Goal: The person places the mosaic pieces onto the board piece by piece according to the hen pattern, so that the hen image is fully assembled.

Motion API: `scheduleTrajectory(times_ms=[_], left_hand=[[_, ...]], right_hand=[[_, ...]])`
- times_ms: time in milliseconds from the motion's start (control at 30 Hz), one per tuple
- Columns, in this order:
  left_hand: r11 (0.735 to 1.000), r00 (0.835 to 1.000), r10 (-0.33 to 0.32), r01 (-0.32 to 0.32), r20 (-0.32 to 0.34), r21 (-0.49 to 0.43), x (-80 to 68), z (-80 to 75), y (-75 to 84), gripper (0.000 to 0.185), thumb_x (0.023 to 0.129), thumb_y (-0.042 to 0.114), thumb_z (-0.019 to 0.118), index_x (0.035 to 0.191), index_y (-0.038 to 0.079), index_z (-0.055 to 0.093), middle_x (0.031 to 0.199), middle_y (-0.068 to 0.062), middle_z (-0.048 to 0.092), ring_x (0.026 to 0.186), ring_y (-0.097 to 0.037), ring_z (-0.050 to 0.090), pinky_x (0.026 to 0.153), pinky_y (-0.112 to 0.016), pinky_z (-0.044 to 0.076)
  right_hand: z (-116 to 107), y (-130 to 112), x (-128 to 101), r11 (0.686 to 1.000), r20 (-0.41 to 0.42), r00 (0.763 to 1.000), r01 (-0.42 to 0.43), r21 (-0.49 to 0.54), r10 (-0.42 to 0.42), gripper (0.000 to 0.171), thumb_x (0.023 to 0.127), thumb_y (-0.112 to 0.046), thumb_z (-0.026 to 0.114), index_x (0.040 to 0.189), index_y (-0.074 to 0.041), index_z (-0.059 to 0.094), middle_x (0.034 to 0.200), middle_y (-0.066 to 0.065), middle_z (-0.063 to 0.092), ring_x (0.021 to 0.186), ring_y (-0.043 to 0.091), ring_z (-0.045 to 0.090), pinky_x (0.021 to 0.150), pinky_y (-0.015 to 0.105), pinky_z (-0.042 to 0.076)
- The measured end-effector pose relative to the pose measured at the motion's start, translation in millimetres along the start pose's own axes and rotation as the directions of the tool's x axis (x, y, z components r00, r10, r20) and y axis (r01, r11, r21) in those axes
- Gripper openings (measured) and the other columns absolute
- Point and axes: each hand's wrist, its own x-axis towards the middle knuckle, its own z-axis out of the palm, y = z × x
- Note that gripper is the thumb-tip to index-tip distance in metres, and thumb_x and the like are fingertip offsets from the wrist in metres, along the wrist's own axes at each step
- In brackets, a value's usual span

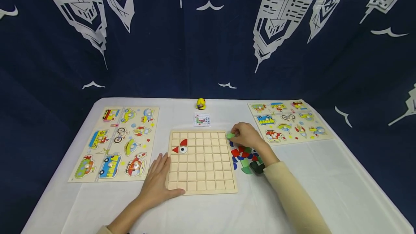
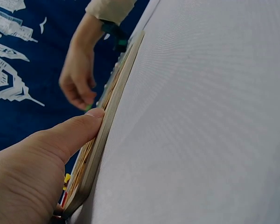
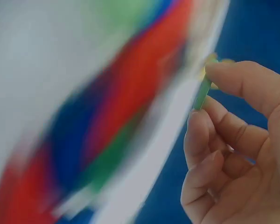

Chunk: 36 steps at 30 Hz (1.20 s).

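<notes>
A wooden grid board (image 1: 201, 176) lies in the middle of the white table, with two red pieces and a white eye piece (image 1: 183, 150) set near its upper left. My left hand (image 1: 159, 181) lies flat on the board's lower left corner, thumb (image 2: 79, 128) pressed along the board's edge (image 2: 109, 116). My right hand (image 1: 247, 134) hovers at the board's upper right corner and pinches a thin green piece (image 1: 230, 135) (image 3: 203, 88) between thumb and fingers. A heap of red, blue and green pieces (image 1: 243, 156) lies just below that hand.
Two vehicle peg puzzles lie flat, one at the left (image 1: 118, 142) and one at the far right (image 1: 287, 120). A small pattern card (image 1: 202, 119) and a yellow toy (image 1: 200, 103) sit behind the board. A dark blue printed curtain (image 1: 208, 35) closes the back.
</notes>
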Motion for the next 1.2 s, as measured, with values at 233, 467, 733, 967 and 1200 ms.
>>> scheduleTrajectory(times_ms=[233, 467, 733, 967, 1200], left_hand=[[1.0, 1.0, 0.005, -0.005, -0.011, -0.001, 0.5, 2.9, 0.5, 0.118, 0.062, 0.055, 0.085, 0.146, -0.011, 0.034, 0.159, -0.023, 0.026, 0.149, -0.04, 0.015, 0.12, -0.057, 0.014], [1.0, 1.0, -0.006, 0.006, 0.019, -0.011, 1.2, 3.2, 1.4, 0.119, 0.063, 0.059, 0.083, 0.146, -0.01, 0.033, 0.16, -0.023, 0.023, 0.15, -0.04, 0.013, 0.121, -0.056, 0.012], [1.0, 1.0, -0.003, 0.003, 0.012, 0.001, 0.0, 0.3, -0.2, 0.119, 0.063, 0.058, 0.083, 0.147, -0.01, 0.033, 0.16, -0.022, 0.023, 0.15, -0.039, 0.013, 0.121, -0.056, 0.012], [1.0, 1.0, 0.002, -0.002, 0.011, 0.0, 0.2, 0.5, -0.5, 0.119, 0.063, 0.057, 0.084, 0.146, -0.011, 0.033, 0.16, -0.023, 0.023, 0.15, -0.039, 0.013, 0.12, -0.056, 0.013], [1.0, 1.0, -0.006, 0.006, 0.011, -0.002, 0.3, 1.2, 0.2, 0.12, 0.062, 0.057, 0.084, 0.147, -0.01, 0.032, 0.16, -0.022, 0.023, 0.15, -0.039, 0.013, 0.121, -0.056, 0.012]], right_hand=[[24, -89, -10, 0.984, 0.038, 0.984, 0.172, 0.037, -0.173, 0.019, 0.075, -0.016, 0.08, 0.091, -0.008, 0.071, 0.082, -0.001, 0.064, 0.073, 0.011, 0.055, 0.066, 0.026, 0.048], [63, -129, -6, 0.97, 0.129, 0.963, 0.24, -0.028, -0.235, 0.017, 0.077, -0.021, 0.081, 0.089, -0.013, 0.071, 0.075, -0.006, 0.058, 0.067, 0.006, 0.049, 0.055, 0.019, 0.041], [72, -138, 1, 0.974, 0.15, 0.965, 0.223, -0.034, -0.216, 0.017, 0.077, -0.019, 0.081, 0.091, -0.013, 0.073, 0.079, -0.005, 0.061, 0.069, 0.006, 0.051, 0.058, 0.018, 0.042], [74, -137, 2, 0.975, 0.173, 0.962, 0.218, -0.033, -0.21, 0.017, 0.078, -0.018, 0.082, 0.092, -0.013, 0.074, 0.081, -0.004, 0.062, 0.071, 0.007, 0.052, 0.059, 0.018, 0.043], [70, -134, -2, 0.977, 0.152, 0.967, 0.213, -0.023, -0.207, 0.019, 0.079, -0.023, 0.082, 0.093, -0.013, 0.073, 0.08, -0.004, 0.062, 0.07, 0.006, 0.05, 0.058, 0.018, 0.042]])
